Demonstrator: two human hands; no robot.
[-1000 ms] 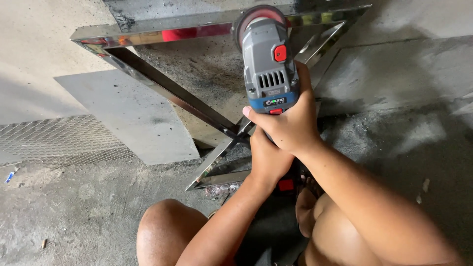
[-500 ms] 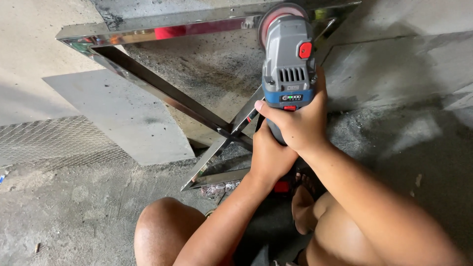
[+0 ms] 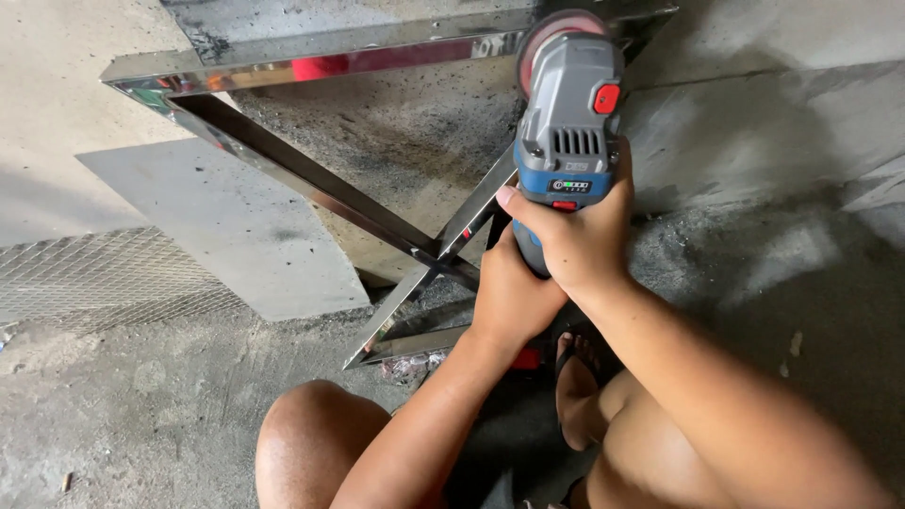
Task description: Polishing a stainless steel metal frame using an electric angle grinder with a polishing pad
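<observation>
Above the polished steel frame (image 3: 320,64), an angle grinder (image 3: 568,132) stands nearly on end in the head view, its long axis running from the person's hands up and away, leaning a touch to the left at the top. Its red-rimmed disc (image 3: 551,33) end points away from the person and meets the shiny top bar of the frame; the blue and grey body with the red button faces up toward the camera. Both hands are clenched on the grinder's rear handle: the right hand (image 3: 575,236) wraps it just below the blue band, and the left hand (image 3: 509,297) grips lower down, touching the right. Shiny steel bars cross in an X just left of the hands. A grey flat panel (image 3: 222,226) lies on the concrete floor (image 3: 132,424) beside the frame, with metal mesh (image 3: 85,278) at the left edge. A bare knee (image 3: 311,443) and a sandalled foot (image 3: 577,391) sit below the hands.
</observation>
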